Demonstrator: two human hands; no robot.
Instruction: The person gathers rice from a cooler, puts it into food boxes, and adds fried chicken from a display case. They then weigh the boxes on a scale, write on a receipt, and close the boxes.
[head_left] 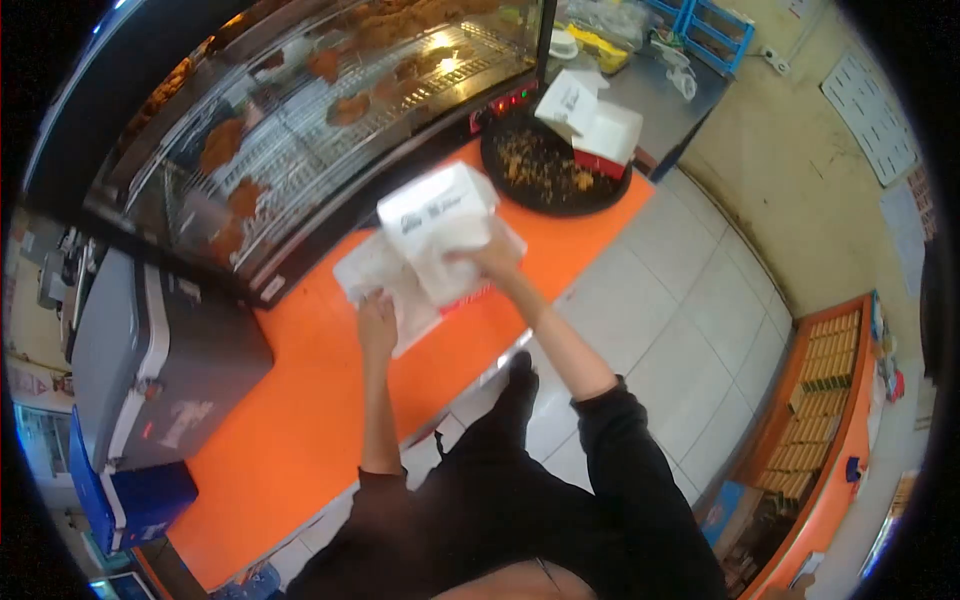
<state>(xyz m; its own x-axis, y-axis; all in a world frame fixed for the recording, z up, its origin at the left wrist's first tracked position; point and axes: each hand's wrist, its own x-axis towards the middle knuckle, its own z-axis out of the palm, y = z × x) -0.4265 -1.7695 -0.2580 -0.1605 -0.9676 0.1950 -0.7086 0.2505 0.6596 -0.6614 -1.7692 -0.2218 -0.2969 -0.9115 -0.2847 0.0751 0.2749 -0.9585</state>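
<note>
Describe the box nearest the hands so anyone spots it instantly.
Find the orange counter before the glass display case. Over it, by the person's right hand, is an open white box, red along its lower edge. Its lookalike sits at the black tray, away from the hands.

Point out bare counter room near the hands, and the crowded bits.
Widest: orange counter between the grey cooler and left hand. Smaller: the counter strip between the black tray and the floor-side edge, beyond the right hand. Crowded: around the white box and paper; the tray, with crumbs.
</note>
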